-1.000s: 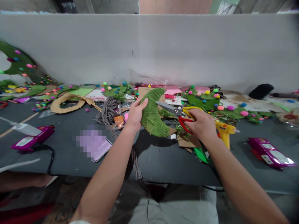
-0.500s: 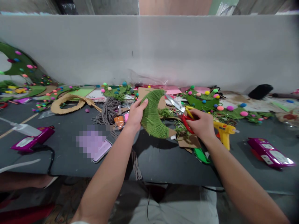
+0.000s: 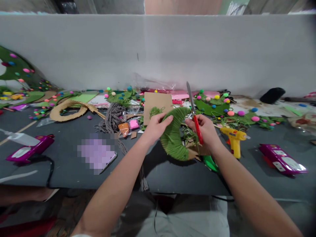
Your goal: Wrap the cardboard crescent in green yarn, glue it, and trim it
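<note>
A crescent wrapped in green yarn (image 3: 172, 135) is held up over the table by my left hand (image 3: 158, 126), thumb on its front face and fingers behind. Bare cardboard shows at its lower tip. My right hand (image 3: 204, 130) is closed around scissors (image 3: 197, 123) with red handles, their blades together and pointing up. The fingertips of that hand are close to the crescent's upper tip; whether they also pinch a strand I cannot tell. Under the crescent lie green yarn scraps (image 3: 190, 136) and cardboard.
A yellow glue gun (image 3: 234, 140) lies right of my right hand. Purple power strips (image 3: 282, 159) sit at both sides. Grey yarn (image 3: 113, 118), a cardboard ring (image 3: 67, 110) and a pixelated phone (image 3: 108, 163) are on the left. Pompom-covered green crescents (image 3: 213, 107) line the low grey wall (image 3: 98, 52).
My left hand has moved the crescent right and slightly down. The scissors have swung from pointing left at the crescent to pointing upward, and both hands are closer together.
</note>
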Demonstrator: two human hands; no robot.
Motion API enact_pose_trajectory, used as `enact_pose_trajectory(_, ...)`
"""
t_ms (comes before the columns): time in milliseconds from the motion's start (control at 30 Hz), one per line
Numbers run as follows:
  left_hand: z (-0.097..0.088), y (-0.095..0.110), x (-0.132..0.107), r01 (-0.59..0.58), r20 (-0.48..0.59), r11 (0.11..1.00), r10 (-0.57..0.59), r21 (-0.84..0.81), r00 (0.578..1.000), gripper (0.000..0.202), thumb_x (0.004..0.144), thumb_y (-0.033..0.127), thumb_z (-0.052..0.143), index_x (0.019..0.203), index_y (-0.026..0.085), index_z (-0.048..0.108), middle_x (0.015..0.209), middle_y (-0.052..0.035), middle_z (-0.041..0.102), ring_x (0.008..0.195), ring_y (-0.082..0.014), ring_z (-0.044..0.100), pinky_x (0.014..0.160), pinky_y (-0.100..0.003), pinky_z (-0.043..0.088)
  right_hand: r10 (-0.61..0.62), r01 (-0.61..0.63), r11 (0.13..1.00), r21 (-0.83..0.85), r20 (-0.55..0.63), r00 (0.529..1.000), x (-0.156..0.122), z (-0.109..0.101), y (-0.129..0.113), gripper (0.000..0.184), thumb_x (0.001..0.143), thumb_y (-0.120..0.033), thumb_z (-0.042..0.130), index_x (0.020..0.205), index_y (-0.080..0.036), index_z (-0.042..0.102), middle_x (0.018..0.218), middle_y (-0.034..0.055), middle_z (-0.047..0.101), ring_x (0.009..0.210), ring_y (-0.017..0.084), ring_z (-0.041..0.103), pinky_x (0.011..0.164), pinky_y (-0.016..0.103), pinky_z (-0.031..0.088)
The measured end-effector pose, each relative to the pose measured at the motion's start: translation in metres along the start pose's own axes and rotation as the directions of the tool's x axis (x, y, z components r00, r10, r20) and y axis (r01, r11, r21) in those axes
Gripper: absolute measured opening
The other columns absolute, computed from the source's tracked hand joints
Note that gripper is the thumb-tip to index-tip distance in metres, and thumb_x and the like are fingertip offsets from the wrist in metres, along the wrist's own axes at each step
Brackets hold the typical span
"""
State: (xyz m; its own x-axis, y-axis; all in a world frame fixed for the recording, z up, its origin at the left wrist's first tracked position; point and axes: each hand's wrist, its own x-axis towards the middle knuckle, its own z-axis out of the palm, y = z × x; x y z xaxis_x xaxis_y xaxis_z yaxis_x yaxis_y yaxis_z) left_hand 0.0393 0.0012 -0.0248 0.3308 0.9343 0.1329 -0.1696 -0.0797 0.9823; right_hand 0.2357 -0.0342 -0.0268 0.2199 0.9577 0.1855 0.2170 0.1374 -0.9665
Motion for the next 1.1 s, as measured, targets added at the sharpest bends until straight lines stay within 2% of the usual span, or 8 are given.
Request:
enact_pose_trajectory(200, 0.017, 0.0, -0.008, -0.08, 0.074, 0.99, 0.072, 0.117, 0.995, 0.03, 0.084, 0.047, 0.066, 0.088, 0.017, 0.071, 0.077, -0.0026, 0.067, 0.068, -0.0153, 0.058, 0.062, -0.026, 0.045, 0.016, -0.014, 0.999, 0.035, -0.046, 0.999, -0.004, 0.009, 0.004, 0.04, 0.068, -0.047, 0.082, 0.076, -0.019, 0.054, 0.065, -0.004, 0.051, 0.058, 0.01, 0.043, 0.054, 0.026, 0.036)
enact_pose_trajectory(333, 0.015, 0.0, -0.008, -0.048, 0.106, 0.995, 0.039, 0.09, 0.994, 0.032, 0.085, 0.047, 0.065, 0.096, 0.018, 0.072, 0.087, -0.0046, 0.071, 0.074, -0.0171, 0.062, 0.067, -0.027, 0.048, 0.001, 0.007, 0.991, 0.133, -0.059, 0.998, -0.003, 0.01, 0.005, 0.03, 0.073, -0.039, 0.075, 0.074, -0.021, 0.05, 0.063, -0.0037, 0.051, 0.057, 0.012, 0.047, 0.056, 0.027, 0.04)
enact_pose_trajectory(467, 0.007, -0.002, -0.002, -0.068, 0.015, 0.995, 0.067, 0.073, 0.998, 0.032, 0.082, 0.048, 0.068, 0.097, 0.02, 0.075, 0.092, -0.0049, 0.073, 0.079, -0.0191, 0.065, 0.071, -0.028, 0.05, -0.03, 0.052, 0.984, 0.172, -0.126, 0.992, 0.004, 0.004, 0.005, 0.032, 0.065, -0.033, 0.078, 0.075, -0.022, 0.05, 0.072, -0.0019, 0.056, 0.061, 0.013, 0.052, 0.061, 0.029, 0.045)
enact_pose_trajectory(667, -0.018, 0.003, 0.007, -0.071, -0.106, 0.989, 0.086, 0.133, 0.991, 0.036, 0.077, 0.048, 0.073, 0.098, 0.019, 0.074, 0.088, -0.0039, 0.072, 0.075, -0.0176, 0.063, 0.065, -0.026, 0.048, -0.183, 0.139, 0.945, -0.295, -0.127, 0.975, 0.014, -0.035, 0.008, 0.035, 0.068, -0.043, 0.077, 0.072, -0.021, 0.05, 0.059, -0.004, 0.048, 0.054, 0.012, 0.043, 0.051, 0.026, 0.035)
enact_pose_trajectory(767, -0.029, 0.014, 0.006, -0.123, -0.034, 0.965, 0.135, 0.233, 0.99, 0.035, 0.081, 0.046, 0.068, 0.1, 0.017, 0.073, 0.092, -0.0039, 0.07, 0.077, -0.0163, 0.061, 0.068, -0.025, 0.047, -0.263, 0.218, 0.821, -0.528, -0.01, 0.965, 0.014, -0.049, 0.002, 0.038, 0.068, -0.046, 0.077, 0.07, -0.021, 0.049, 0.061, -0.0039, 0.048, 0.057, 0.012, 0.041, 0.052, 0.025, 0.032)
enact_pose_trajectory(867, -0.037, 0.026, 0.002, -0.195, 0.061, 0.864, 0.188, 0.464, 0.98, 0.031, 0.085, 0.044, 0.064, 0.091, 0.015, 0.071, 0.082, -0.0013, 0.065, 0.073, -0.0138, 0.054, 0.067, -0.024, 0.042, -0.213, 0.241, 0.746, -0.62, 0.12, 0.97, 0.009, -0.053, -0.008, 0.037, 0.07, -0.049, 0.075, 0.072, -0.019, 0.053, 0.063, -0.0027, 0.05, 0.058, 0.011, 0.041, 0.053, 0.025, 0.032)
enact_pose_trajectory(967, -0.043, 0.031, 0.0, -0.24, 0.132, 0.755, 0.202, 0.611, 0.97, 0.032, 0.088, 0.044, 0.059, 0.084, 0.015, 0.068, 0.074, 0.0006, 0.059, 0.07, -0.0125, 0.05, 0.065, -0.024, 0.038, -0.129, 0.232, 0.727, -0.646, 0.204, 0.97, 0.007, -0.055, -0.013, 0.039, 0.07, -0.052, 0.074, 0.072, -0.019, 0.056, 0.064, -0.0018, 0.049, 0.059, 0.012, 0.041, 0.053, 0.025, 0.032)
enact_pose_trajectory(1100, -0.048, 0.028, 0.002, -0.255, 0.185, 0.734, 0.177, 0.63, 0.967, 0.034, 0.089, 0.046, 0.057, 0.093, 0.015, 0.07, 0.084, -0.0018, 0.064, 0.076, -0.0148, 0.054, 0.068, -0.026, 0.04, 0.054, 0.18, 0.749, -0.638, 0.329, 0.943, 0.01, -0.064, -0.009, 0.042, 0.069, -0.056, 0.075, 0.068, -0.019, 0.055, 0.063, -0.0026, 0.045, 0.059, 0.012, 0.039, 0.053, 0.025, 0.032)
